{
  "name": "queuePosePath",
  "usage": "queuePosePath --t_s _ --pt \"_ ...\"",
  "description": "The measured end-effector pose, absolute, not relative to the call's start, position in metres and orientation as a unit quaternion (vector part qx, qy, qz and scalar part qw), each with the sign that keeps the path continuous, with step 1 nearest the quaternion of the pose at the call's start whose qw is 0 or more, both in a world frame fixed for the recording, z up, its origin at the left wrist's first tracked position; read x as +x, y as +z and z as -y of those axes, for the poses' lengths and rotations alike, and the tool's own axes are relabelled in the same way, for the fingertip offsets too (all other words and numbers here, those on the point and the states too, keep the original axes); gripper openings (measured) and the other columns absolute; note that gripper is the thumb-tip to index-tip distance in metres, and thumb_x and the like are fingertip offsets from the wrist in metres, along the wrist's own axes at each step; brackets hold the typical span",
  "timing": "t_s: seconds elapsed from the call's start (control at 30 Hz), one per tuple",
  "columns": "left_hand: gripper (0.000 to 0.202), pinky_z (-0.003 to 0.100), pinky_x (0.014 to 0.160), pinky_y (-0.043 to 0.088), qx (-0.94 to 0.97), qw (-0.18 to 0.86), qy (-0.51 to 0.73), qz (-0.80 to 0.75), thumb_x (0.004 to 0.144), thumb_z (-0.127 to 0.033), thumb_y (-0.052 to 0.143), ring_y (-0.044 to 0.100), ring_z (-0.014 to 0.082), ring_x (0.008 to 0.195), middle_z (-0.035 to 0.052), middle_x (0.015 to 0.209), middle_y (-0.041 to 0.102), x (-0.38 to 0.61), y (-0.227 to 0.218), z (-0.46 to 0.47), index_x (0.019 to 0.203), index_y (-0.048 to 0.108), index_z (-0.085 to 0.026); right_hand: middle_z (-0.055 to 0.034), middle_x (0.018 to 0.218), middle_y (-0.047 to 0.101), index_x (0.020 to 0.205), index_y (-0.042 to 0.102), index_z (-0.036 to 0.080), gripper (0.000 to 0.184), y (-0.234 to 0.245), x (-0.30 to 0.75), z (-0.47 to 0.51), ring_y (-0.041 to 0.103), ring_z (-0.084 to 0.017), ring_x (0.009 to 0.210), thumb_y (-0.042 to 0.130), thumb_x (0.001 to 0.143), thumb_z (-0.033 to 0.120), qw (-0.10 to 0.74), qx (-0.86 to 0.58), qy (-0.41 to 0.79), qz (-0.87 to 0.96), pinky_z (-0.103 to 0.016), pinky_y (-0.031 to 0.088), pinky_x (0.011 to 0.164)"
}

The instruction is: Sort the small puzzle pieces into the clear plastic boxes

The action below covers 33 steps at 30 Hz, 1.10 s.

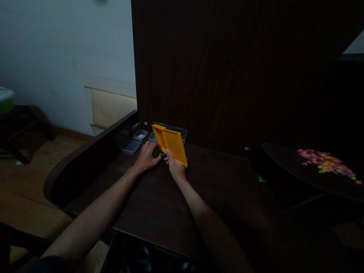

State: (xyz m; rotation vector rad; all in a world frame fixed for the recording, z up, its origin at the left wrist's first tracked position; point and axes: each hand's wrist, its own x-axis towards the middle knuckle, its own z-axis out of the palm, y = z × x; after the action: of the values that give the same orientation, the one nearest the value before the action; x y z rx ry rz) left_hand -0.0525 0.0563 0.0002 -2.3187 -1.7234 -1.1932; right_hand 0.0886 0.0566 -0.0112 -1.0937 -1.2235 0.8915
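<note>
My right hand (176, 167) grips the lower edge of a yellow open box (174, 144), shallow and tilted up above the dark desk. Close to its left side, my left hand (146, 156) has its fingers curled around a small dark green object (157, 152), whose kind is too dim to make out. Behind and to the left of my hands lie clear plastic boxes: one open box (131, 145) by the left side panel, and a smaller one (140, 134) further back. Another clear box (179, 132) is partly hidden behind the yellow box.
The dark wooden desk (164, 211) has a raised side panel (78, 166) on the left and a tall back panel (229, 70). A heap of small colourful pieces (328, 163) lies on a raised surface at right. A small green scrap (262, 179) is near it.
</note>
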Motion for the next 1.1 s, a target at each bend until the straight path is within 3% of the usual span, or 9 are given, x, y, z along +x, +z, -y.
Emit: queuePosePath --t_s 0.17,0.37,0.6,0.73,1.1 --pt "0.023 0.040 0.090 0.048 -0.717 0.020 -0.358 0.598 0.079 -0.025 0.060 0.055 0.0277 0.102 0.0092 0.101 0.065 -0.052 0.001 -0.056 0.102 0.059 -0.020 -0.0017 0.059 0.067 0.070 0.068 0.018 0.041 -0.010 0.093 -0.058 0.063 -0.015 0.054 0.058 0.079 0.057 0.594 -0.484 0.351 0.538 -0.025 0.051 0.058" --pt "0.041 0.042 0.101 0.043 -0.681 0.011 -0.296 0.670 0.092 -0.045 0.047 0.052 0.0298 0.116 0.0156 0.120 0.062 -0.051 0.003 -0.059 0.117 0.056 -0.014 -0.0010 0.062 0.069 0.072 0.071 0.022 0.044 -0.011 0.110 -0.063 0.067 -0.017 0.063 0.051 0.085 0.059 0.566 -0.533 0.279 0.564 -0.026 0.053 0.067" --pt "0.062 0.052 0.106 0.034 -0.666 0.019 -0.229 0.710 0.092 -0.060 0.040 0.038 0.0399 0.132 0.0240 0.145 0.044 -0.046 0.000 -0.060 0.123 0.053 -0.008 -0.0048 0.068 0.071 0.080 0.074 0.021 0.042 -0.005 0.153 -0.043 0.067 -0.019 0.061 0.052 0.085 0.056 0.570 -0.511 0.203 0.610 -0.031 0.054 0.071" --pt "0.069 0.056 0.104 0.032 -0.648 0.010 -0.217 0.730 0.090 -0.066 0.037 0.037 0.0434 0.133 0.0264 0.146 0.041 -0.045 -0.003 -0.063 0.124 0.053 -0.008 -0.0058 0.068 0.071 0.080 0.075 0.021 0.042 -0.005 0.175 -0.035 0.067 -0.021 0.061 0.053 0.085 0.057 0.565 -0.508 0.197 0.620 -0.032 0.054 0.068" --pt "0.082 0.054 0.102 0.034 -0.616 0.033 -0.187 0.765 0.086 -0.072 0.033 0.038 0.0452 0.131 0.0306 0.144 0.039 -0.043 0.002 -0.070 0.125 0.053 -0.002 -0.0012 0.062 0.069 0.074 0.073 0.024 0.041 -0.019 0.177 -0.044 0.066 -0.018 0.060 0.053 0.084 0.058 0.550 -0.531 0.241 0.598 -0.033 0.054 0.075"
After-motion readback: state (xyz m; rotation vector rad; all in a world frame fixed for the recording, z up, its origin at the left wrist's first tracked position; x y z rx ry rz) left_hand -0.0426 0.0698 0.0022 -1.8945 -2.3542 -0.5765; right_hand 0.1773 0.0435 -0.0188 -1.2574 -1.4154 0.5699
